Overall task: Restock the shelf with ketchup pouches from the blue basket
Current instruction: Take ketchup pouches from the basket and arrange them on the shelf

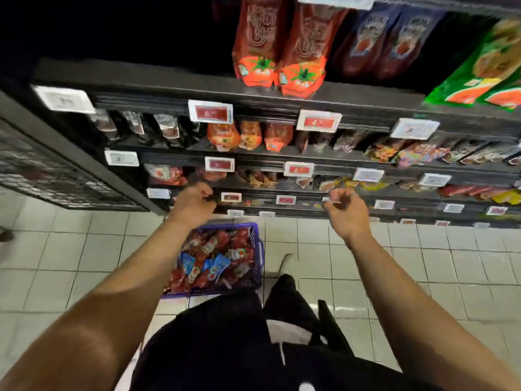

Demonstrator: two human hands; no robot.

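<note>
A blue basket [258, 246] stands on the tiled floor at the foot of the shelves, full of red and blue ketchup pouches [214, 258]. Above it, my left hand [194, 203] is raised in front of a lower shelf edge, its fingers loosely curled with nothing seen in them. My right hand [345, 213] hovers to the right at the same height, fingers relaxed and holding nothing. Two tall red ketchup pouches [279, 52] stand upright on the top black shelf [169, 88].
Dark blue pouches [386, 40] and green packs [485, 69] stand to the right of the red ones. Lower shelves carry rows of small sachets behind price tags [211, 111]. A black mesh rack [42, 176] stands on the left. My dark trousers and shoe [284, 280] are beside the basket.
</note>
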